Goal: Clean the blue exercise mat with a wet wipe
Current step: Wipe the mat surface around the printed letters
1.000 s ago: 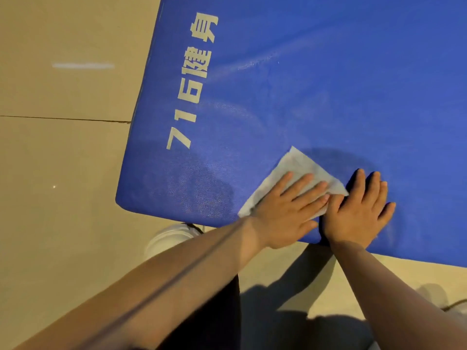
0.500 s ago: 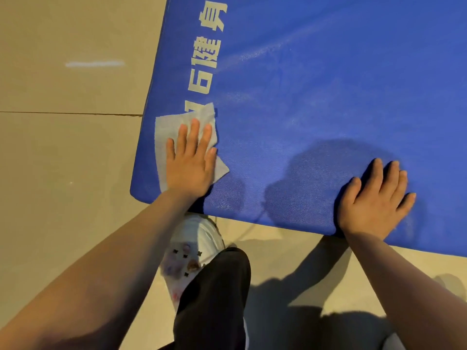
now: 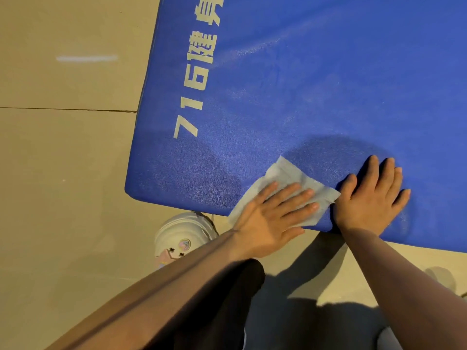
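Mat: the blue exercise mat (image 3: pixel 316 97) lies flat on the tan floor (image 3: pixel 63 173), its near edge running under both hands.
Wipe: the white wet wipe (image 3: pixel 290 176) is spread on the mat at the near edge, under the left hand's fingers, with one corner reaching just beside the right hand's thumb and another corner overhanging the mat edge by the left wrist.
Left hand: the left hand (image 3: pixel 273 215) lies palm down, fingers straight and slightly spread, pressing the wipe flat; nothing is gripped.
Right hand: the right hand (image 3: pixel 371 200) lies palm down on bare mat just beside the wipe, fingers straight and close together, holding nothing.
Lettering: pale printed characters (image 3: pixel 199 72) run along the mat's side edge, well beyond the left hand's fingertips.
Shoe: a white shoe (image 3: pixel 182 236) stands on the floor just behind the mat edge, beside the left forearm.
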The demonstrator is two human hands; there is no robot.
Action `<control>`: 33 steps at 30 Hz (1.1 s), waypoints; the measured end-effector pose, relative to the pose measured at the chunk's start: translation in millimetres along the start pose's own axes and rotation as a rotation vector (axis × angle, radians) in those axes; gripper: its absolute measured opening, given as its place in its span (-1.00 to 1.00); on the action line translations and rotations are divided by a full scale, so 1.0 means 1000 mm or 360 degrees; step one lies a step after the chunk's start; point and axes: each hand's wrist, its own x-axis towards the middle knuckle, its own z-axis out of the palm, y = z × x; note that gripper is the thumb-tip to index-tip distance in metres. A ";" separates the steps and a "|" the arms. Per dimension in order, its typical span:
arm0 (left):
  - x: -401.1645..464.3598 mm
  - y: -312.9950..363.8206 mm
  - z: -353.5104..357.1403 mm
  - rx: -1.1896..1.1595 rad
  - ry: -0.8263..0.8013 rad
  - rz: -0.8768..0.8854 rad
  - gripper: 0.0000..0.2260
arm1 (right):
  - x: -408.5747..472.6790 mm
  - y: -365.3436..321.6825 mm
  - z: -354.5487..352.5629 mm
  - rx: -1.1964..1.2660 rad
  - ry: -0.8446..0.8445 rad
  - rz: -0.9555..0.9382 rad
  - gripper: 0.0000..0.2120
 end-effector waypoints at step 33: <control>-0.004 -0.080 -0.061 -0.0241 0.0217 -0.1114 -0.44 | -0.018 -0.062 -0.033 0.0417 -0.0399 -0.0566 -0.50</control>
